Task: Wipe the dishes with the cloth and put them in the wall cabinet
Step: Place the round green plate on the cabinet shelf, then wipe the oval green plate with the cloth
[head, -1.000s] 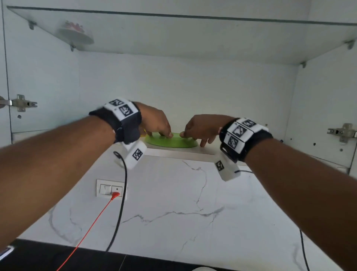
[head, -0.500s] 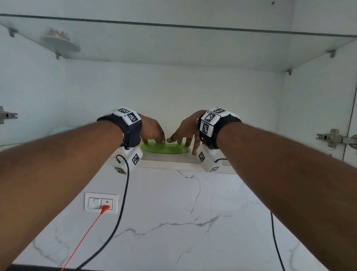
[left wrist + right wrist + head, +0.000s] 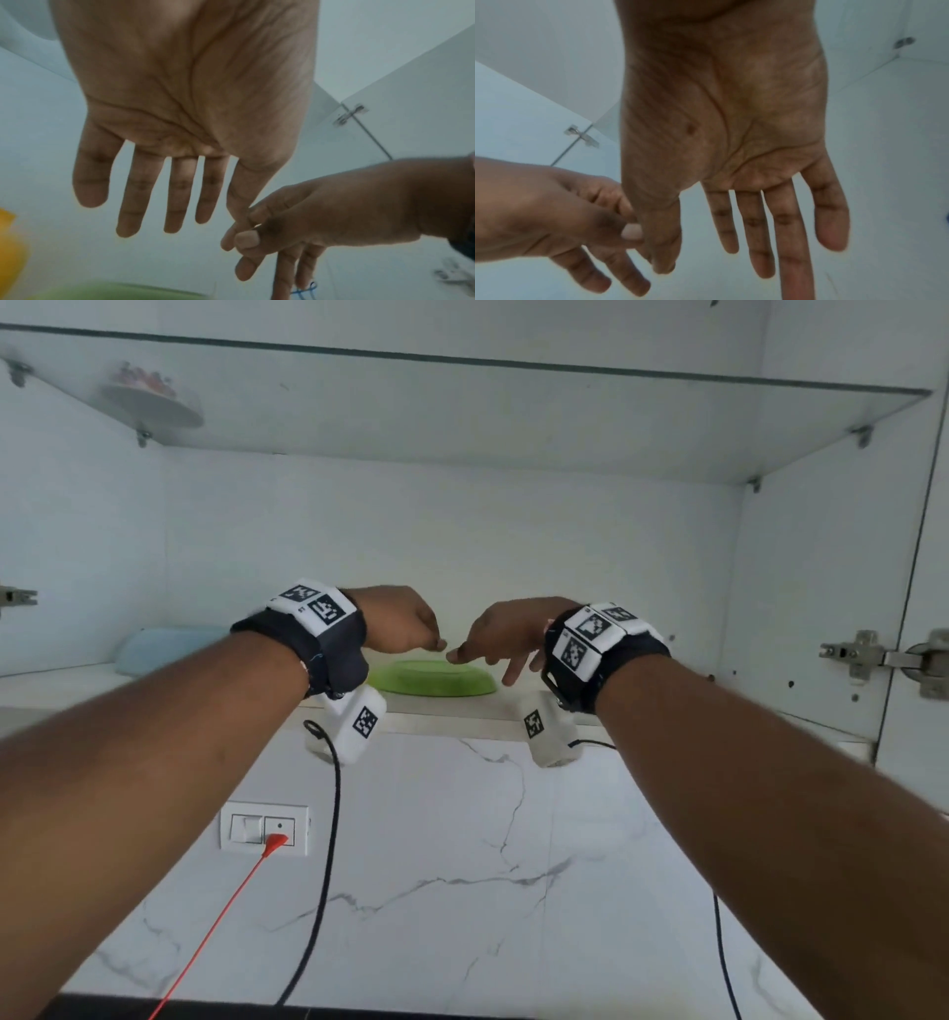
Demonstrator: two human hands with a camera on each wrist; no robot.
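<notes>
A white wall cabinet (image 3: pixel 462 546) stands open above a marbled wall (image 3: pixel 462 865), with a glass shelf (image 3: pixel 462 403) overhead. A green plate (image 3: pixel 431 677) lies flat near the cabinet floor's front edge. Above it hover the left hand (image 3: pixel 400 618) and right hand (image 3: pixel 506 634), fingers spread and empty, thumbs nearly meeting. A blue dish (image 3: pixel 164 647) sits far left.

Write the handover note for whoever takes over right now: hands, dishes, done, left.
Left hand: empty, fingers straight, above the shelf.
Right hand: empty, fingers loose, beside the left.
Green plate: lying on the wall cabinet's lower shelf, neither hand touching it.
Light blue dish: on the same shelf, far left.
Done: green plate is put away.
Left: cloth and any unwiped dishes are out of view; look on the counter below before closing the cabinet.
</notes>
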